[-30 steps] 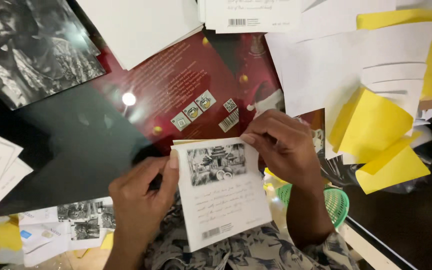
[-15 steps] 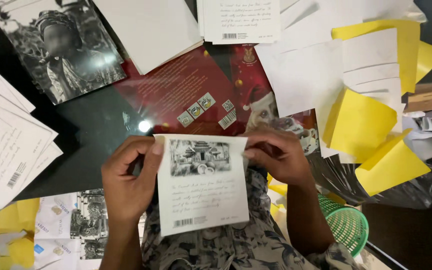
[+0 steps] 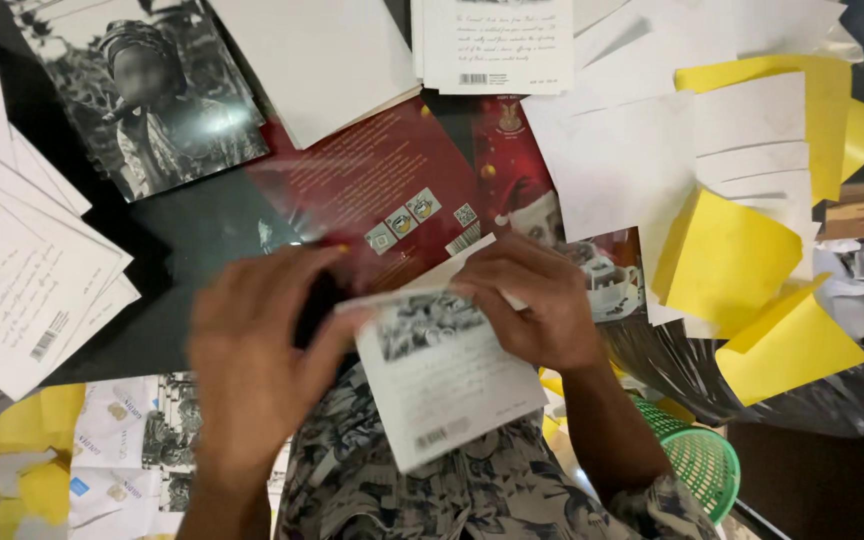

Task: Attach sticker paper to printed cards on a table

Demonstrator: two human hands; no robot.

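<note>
- A white paper card (image 3: 442,385) with a black-and-white picture at its top and lines of print below was held in front of the person's patterned shirt (image 3: 402,490), tilted with its top edge leaning left.
- The left hand (image 3: 257,365) was blurred; its fingers met the card's upper left corner, but whether they pinched it or only rested there could not be told.
- The right hand (image 3: 537,305) lay over the card's top right edge, fingers curled together and clamped on the paper.
- A green plastic mesh basket (image 3: 697,460) sat just beside the right forearm.
- Yellow and printed paper scraps (image 3: 72,450) lay near the left forearm.
- Beyond the hands, a glossy dark red printed sheet (image 3: 372,190) lay on the dark table (image 3: 192,250).
- Folded yellow paper sheets (image 3: 732,260) lay to the right, mixed with plain white sheets (image 3: 632,170).
- A fan of white printed cards (image 3: 22,280) spread at the left.
- A black-and-white photograph print (image 3: 142,100) lay at the far left.
- A white printed card (image 3: 497,45) lay at the far edge, near a blank white sheet (image 3: 317,60).
</note>
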